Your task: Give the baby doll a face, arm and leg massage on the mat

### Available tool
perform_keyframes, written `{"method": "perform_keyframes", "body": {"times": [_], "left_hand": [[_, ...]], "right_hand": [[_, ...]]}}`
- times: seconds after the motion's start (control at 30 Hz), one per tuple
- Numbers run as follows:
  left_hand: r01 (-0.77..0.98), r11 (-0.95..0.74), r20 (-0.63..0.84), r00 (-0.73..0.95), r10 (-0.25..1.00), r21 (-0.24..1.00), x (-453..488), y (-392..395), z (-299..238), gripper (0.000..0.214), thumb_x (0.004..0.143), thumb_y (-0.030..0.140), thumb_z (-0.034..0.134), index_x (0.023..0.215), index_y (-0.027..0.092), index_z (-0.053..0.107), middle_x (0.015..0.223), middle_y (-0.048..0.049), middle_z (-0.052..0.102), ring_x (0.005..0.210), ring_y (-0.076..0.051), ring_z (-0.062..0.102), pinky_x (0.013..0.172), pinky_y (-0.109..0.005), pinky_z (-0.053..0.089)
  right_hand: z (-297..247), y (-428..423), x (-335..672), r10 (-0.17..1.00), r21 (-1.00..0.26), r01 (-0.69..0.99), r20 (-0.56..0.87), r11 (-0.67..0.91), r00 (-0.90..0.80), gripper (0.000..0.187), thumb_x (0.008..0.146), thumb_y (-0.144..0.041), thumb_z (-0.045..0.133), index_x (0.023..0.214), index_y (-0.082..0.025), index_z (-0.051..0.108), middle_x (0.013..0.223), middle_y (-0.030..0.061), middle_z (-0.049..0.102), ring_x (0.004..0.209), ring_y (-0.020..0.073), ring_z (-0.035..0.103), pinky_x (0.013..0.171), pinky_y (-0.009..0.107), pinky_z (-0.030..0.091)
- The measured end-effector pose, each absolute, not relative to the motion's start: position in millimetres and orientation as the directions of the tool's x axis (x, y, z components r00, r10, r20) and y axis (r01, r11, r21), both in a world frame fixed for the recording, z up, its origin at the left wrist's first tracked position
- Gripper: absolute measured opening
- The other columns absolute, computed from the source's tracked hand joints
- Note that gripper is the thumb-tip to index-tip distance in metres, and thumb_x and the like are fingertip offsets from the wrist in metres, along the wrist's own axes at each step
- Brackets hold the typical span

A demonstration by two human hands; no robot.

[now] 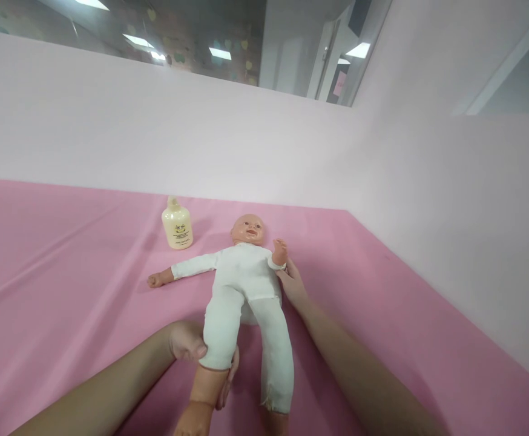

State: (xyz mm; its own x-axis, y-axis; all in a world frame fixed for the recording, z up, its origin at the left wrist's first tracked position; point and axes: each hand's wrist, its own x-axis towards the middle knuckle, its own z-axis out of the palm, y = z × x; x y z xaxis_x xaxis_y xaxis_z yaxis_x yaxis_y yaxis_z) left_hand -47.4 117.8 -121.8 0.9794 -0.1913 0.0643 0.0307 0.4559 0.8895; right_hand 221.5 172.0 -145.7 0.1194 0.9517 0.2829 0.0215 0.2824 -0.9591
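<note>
A baby doll (245,272) with a white cloth body and plastic head, hands and feet lies face up on a pink sheet (92,242). My left hand (189,342) is wrapped round the doll's lower leg on the left side, thumb in front and fingertips showing past the far side. At the doll's other side, my right hand (293,283) grips the arm on the right, close to the sleeve's end; most of its fingers are hidden behind the doll. That arm is bent upward, while the other one stretches out to the left.
A pale yellow lotion bottle (178,227) with a pump top stands on the sheet, left of the doll's head. A white wall (155,133) rises behind the pink surface and along its right side. Higher up is a window or mirror (201,36) with lights in it.
</note>
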Motion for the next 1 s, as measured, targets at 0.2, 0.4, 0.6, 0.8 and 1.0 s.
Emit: {"method": "perform_keyframes", "body": {"times": [0.2, 0.4, 0.6, 0.8, 1.0], "left_hand": [[0.018, 0.447, 0.087, 0.973, -0.213, 0.895, -46.8, 117.5, -116.1, 0.074, 0.068, 0.062, 0.063, 0.113, 0.003, 0.058, 0.098, -0.0216, 0.069, 0.096, -0.036, 0.067, 0.078, -0.046, 0.054], [0.029, 0.431, 0.076, 0.972, -0.224, 0.902, -47.2, 116.7, -106.6, 0.074, 0.07, 0.059, 0.063, 0.118, 0.002, 0.056, 0.105, -0.0219, 0.067, 0.105, -0.039, 0.062, 0.085, -0.05, 0.051], [0.018, 0.418, 0.085, 0.97, -0.227, 0.908, -46.5, 117.5, -106.4, 0.075, 0.071, 0.058, 0.063, 0.118, 0.001, 0.055, 0.108, -0.0234, 0.066, 0.108, -0.041, 0.06, 0.086, -0.054, 0.049], [0.006, 0.43, 0.093, 0.974, -0.209, 0.903, -46.2, 115.8, -103.1, 0.069, 0.071, 0.056, 0.064, 0.111, 0.001, 0.059, 0.106, -0.0226, 0.067, 0.109, -0.04, 0.06, 0.088, -0.053, 0.048], [-0.009, 0.422, 0.11, 0.97, -0.215, 0.906, -45.6, 116.4, -107.3, 0.066, 0.071, 0.057, 0.063, 0.108, 0.002, 0.061, 0.107, -0.0211, 0.067, 0.11, -0.039, 0.06, 0.088, -0.052, 0.049]], "right_hand": [[-150.5, 176.7, 222.8, 0.949, -0.958, 0.02, 0.286, 0.286, 0.133, 0.048, 0.078, -0.031, 0.063, 0.125, -0.027, 0.057, 0.127, 0.0026, 0.063, 0.117, 0.0229, 0.057, 0.101, 0.041, 0.045], [-144.5, 173.3, 222.2, 0.955, -0.962, 0.024, 0.272, 0.271, 0.116, 0.046, 0.078, -0.03, 0.063, 0.124, -0.027, 0.058, 0.125, 0.0024, 0.064, 0.116, 0.0229, 0.058, 0.101, 0.041, 0.045], [-147.1, 175.8, 222.8, 0.955, -0.963, 0.025, 0.271, 0.27, 0.119, 0.046, 0.078, -0.028, 0.062, 0.123, -0.027, 0.058, 0.124, 0.0023, 0.064, 0.113, 0.0227, 0.059, 0.101, 0.041, 0.045], [-146.9, 175.4, 221.9, 0.956, -0.963, 0.02, 0.267, 0.267, 0.122, 0.047, 0.078, -0.028, 0.062, 0.124, -0.027, 0.057, 0.125, 0.0016, 0.064, 0.115, 0.0222, 0.058, 0.102, 0.04, 0.045], [-144.6, 173.2, 221.9, 0.956, -0.965, 0.035, 0.263, 0.261, 0.13, 0.045, 0.078, -0.03, 0.062, 0.123, -0.027, 0.058, 0.123, 0.0019, 0.065, 0.115, 0.0226, 0.058, 0.102, 0.04, 0.044]]}}
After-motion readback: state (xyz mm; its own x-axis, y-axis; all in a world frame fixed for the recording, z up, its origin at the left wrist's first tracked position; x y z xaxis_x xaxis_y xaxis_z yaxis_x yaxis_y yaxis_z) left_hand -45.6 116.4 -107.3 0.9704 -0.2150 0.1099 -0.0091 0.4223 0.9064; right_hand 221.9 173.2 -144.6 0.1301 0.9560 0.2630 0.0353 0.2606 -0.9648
